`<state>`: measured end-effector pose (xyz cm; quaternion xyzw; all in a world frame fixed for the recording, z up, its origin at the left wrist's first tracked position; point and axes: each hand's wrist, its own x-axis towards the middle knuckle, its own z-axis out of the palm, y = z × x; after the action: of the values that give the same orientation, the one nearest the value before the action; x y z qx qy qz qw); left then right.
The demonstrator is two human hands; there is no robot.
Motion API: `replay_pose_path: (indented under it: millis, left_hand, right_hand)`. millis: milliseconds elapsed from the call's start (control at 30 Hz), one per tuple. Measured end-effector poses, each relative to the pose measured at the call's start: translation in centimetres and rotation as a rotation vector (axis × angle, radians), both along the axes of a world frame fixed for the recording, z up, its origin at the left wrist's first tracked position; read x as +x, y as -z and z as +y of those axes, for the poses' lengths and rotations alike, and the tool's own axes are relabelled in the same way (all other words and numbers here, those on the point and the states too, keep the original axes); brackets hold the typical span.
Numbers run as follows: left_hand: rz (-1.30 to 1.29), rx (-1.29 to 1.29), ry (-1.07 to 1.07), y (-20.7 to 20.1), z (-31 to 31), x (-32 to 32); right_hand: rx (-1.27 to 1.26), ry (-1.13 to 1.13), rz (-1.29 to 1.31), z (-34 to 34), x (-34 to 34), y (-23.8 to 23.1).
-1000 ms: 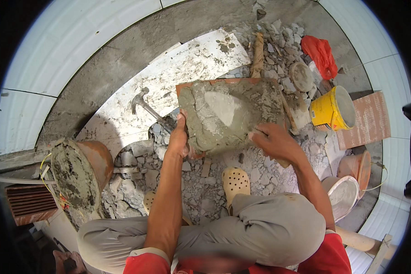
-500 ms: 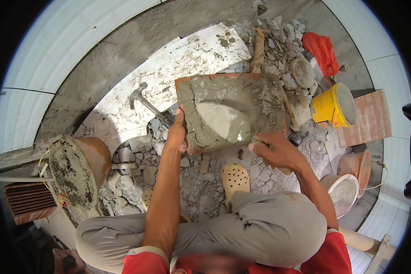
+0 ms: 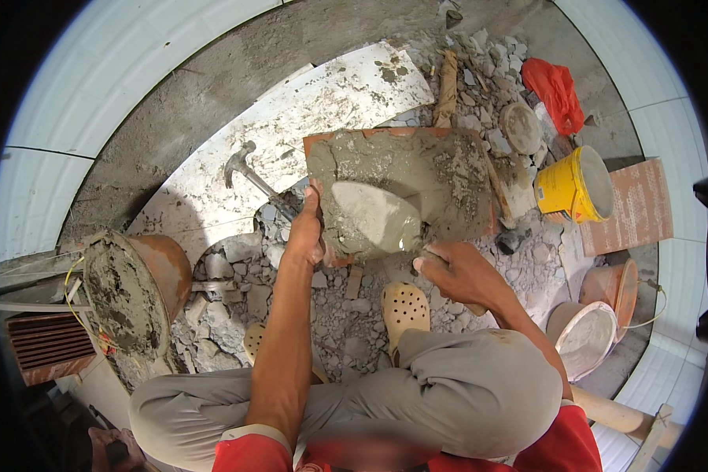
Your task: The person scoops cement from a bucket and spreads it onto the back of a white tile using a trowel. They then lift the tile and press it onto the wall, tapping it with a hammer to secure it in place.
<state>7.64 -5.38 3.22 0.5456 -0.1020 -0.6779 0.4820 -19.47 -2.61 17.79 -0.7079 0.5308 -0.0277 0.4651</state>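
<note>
My left hand (image 3: 307, 226) grips the left edge of a reddish tile (image 3: 322, 143), its thumb up along the side. Wet grey mortar (image 3: 440, 157) covers most of the tile's face. In my right hand (image 3: 455, 272) is the handle of a trowel (image 3: 375, 214), fingers wrapped round it. The pointed, shiny blade lies against the mortar, its tip toward the left edge. Just beyond my left hand a claw hammer (image 3: 248, 169) rests, its head on a white mortar-spotted board (image 3: 322, 94).
Broken rubble (image 3: 244, 275) covers the floor around my clogs (image 3: 405, 307). A bucket of mortar (image 3: 126, 295) stands tilted at left. To the right are a yellow bucket (image 3: 562, 187), a red plastic bag (image 3: 553, 90), another tile (image 3: 633, 200) and two tubs (image 3: 586, 334).
My right hand has drawn the trowel a little to the left and toward me over the mortar. The left hand stays on the tile edge.
</note>
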Motion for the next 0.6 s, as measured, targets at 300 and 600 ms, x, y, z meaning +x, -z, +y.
replay_pose_path:
  millis: [300,600]
  left_hand:
    - [0.010,-0.002,-0.001,-0.2,-0.1,0.0]
    - [0.025,0.014,-0.013,-0.7,0.0,-0.1]
  right_hand:
    - [-0.420,-0.122,0.136,-6.3,-1.3,1.0]
    - [-0.557,-0.261,0.310,-14.5,-8.2,0.2]
